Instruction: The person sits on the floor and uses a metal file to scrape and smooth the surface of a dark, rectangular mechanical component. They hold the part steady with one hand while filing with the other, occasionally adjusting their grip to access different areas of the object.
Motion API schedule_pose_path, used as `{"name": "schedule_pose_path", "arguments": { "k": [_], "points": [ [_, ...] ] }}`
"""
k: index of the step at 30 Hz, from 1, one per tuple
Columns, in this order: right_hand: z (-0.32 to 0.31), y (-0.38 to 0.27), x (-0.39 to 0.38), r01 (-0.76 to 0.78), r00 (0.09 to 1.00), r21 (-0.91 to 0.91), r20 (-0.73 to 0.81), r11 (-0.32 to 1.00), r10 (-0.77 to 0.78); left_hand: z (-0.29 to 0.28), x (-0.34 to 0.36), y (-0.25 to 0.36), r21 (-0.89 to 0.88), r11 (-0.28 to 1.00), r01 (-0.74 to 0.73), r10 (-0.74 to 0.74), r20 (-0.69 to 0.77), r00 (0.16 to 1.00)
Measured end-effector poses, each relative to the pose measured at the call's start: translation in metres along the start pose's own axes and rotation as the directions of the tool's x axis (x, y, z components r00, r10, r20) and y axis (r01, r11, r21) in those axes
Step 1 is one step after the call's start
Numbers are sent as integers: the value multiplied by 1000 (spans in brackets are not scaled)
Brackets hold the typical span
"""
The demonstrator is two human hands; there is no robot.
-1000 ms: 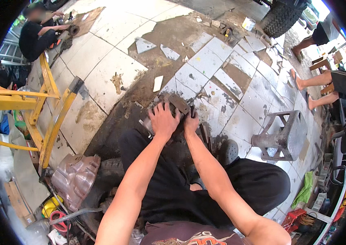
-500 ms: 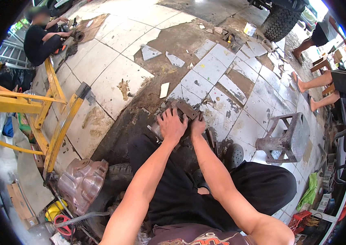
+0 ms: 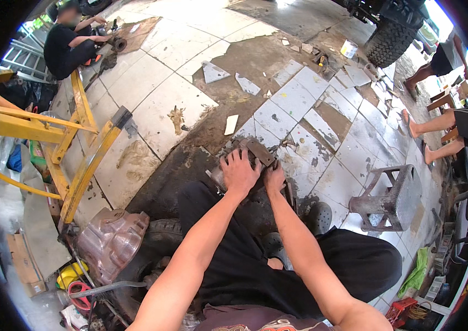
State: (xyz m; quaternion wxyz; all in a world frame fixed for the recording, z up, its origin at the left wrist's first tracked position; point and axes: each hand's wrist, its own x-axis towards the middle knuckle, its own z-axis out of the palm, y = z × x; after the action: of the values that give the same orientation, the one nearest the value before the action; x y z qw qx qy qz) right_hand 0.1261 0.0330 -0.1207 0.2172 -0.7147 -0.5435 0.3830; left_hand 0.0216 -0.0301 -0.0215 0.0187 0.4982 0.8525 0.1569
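Note:
A grimy metal machine part (image 3: 260,151) with a flat, brown, rectangular face stands on the dirty floor between my bent legs. My left hand (image 3: 239,175) lies over its left side, fingers spread and hooked over the top, thumb along the brown face. At the part's near right side, my right hand (image 3: 274,180) is closed with the fingers bent against it; the fingertips are partly hidden. Just beyond, a small metal piece (image 3: 288,143) lies on the tiles. Much of the part's underside is covered by my hands.
To the left are a yellow metal frame (image 3: 87,168) and a large metal housing (image 3: 111,243). A grey plastic stool (image 3: 391,198) stands at the right. Broken tiles (image 3: 246,84) lie ahead. A person (image 3: 65,47) sits far left; another person's bare legs (image 3: 440,124) show at the right.
The whole view has shifted slightly, with the scene lower and to the right. Both hands stay on the metal part, and its brown face looks tilted a little differently.

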Motion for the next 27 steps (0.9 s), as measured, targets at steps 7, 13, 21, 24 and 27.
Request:
{"name": "schedule_pose_path", "arguments": {
  "k": [7,13,21,24,27],
  "points": [
    [13,14,11,-20,1000,82,19,996,19,1,2,2,-21,1000,1,0,13,1000],
    [11,11,28,16,999,-44,-37,999,-18,0,4,8,-16,1000,-13,13,18,1000],
    [5,-11,-13,8,994,-69,-111,998,-15,1,-2,0,12,1000,-5,5,28,1000],
    [3,0,18,16,999,-96,-32,995,-19,1,6,9,-9,1000,-9,10,25,1000],
    [1,2,5,80,997,-132,22,988,-77,3,0,2,2,1000,-8,8,-4,1000]
  ]
}}
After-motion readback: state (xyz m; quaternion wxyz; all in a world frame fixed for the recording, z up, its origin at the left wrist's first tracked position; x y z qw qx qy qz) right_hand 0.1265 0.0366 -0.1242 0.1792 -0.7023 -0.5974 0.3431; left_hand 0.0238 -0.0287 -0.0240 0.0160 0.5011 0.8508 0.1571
